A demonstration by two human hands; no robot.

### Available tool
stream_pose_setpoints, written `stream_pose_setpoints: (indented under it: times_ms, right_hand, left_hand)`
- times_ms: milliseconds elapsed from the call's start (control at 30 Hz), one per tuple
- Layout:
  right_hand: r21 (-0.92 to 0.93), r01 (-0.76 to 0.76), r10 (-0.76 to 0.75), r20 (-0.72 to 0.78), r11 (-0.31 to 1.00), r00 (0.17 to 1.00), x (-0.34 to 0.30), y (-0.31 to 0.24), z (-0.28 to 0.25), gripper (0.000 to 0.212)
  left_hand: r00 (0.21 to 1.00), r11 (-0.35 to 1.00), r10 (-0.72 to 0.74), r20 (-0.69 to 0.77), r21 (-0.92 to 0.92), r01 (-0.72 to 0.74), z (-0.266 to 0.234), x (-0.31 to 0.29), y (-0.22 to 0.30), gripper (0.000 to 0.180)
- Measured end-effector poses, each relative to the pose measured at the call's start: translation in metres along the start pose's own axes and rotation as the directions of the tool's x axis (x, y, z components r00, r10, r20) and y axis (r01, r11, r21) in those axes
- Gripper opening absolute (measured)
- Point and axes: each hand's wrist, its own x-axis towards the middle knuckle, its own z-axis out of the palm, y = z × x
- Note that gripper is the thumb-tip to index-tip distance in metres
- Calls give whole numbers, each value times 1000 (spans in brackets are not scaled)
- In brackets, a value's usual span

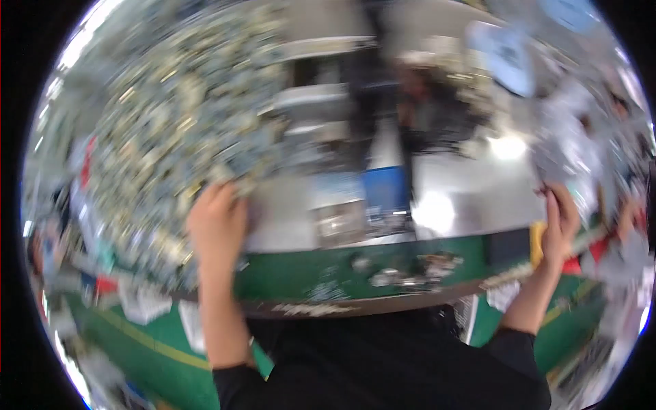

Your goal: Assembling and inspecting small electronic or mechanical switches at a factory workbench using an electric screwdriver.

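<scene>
My left hand [219, 219] is at the near right edge of a large heap of small grey and yellowish parts [184, 123]. Its fingers are curled together, and whatever they may hold is hidden and blurred. Far out to the right, my right hand [562, 222] pinches a small dark piece [541, 190] between thumb and fingertips, above the shiny metal tabletop [471, 205]. Blur over the picture keeps the kind of this piece from showing.
Between my hands stand a blue box [385, 195] and a clear container [340, 222]. Small metallic bits [410, 277] lie along the green front strip [287, 273]. A dark pile [444, 109] sits behind, near clear plastic bags [570, 143]. Another person's arm [627, 219] shows at far right.
</scene>
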Motion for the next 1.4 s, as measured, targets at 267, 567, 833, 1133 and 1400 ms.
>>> stream_pose_setpoints:
  times_ms: [267, 567, 833, 1133, 1400]
  right_hand:
    - [142, -186, 233, -673, 972, 702, 63, 137, -86, 37]
    - [-681, -379, 315, -224, 626, 922, 167, 210, -111, 55]
    - [-452, 27, 47, 152, 892, 987, 117, -12, -124, 25]
    - [-35, 368, -362, 114, 929, 925, 46, -292, -47, 18]
    - [379, -561, -209, 915, 736, 345, 22, -402, 86, 17]
  left_hand:
    - [992, 1000, -2, -123, 1, 2, 20, -24, -16, 26]
    - [902, 875, 373, -217, -241, -420, -2, -74, 44, 23]
    - [969, 529, 232, -88, -825, -201, -13, -90, 98, 27]
    - [848, -676, 464, 255, -517, 526, -19, -87, 160, 96]
    - [959, -763, 70, 274, -605, 228, -54, -180, 4, 85]
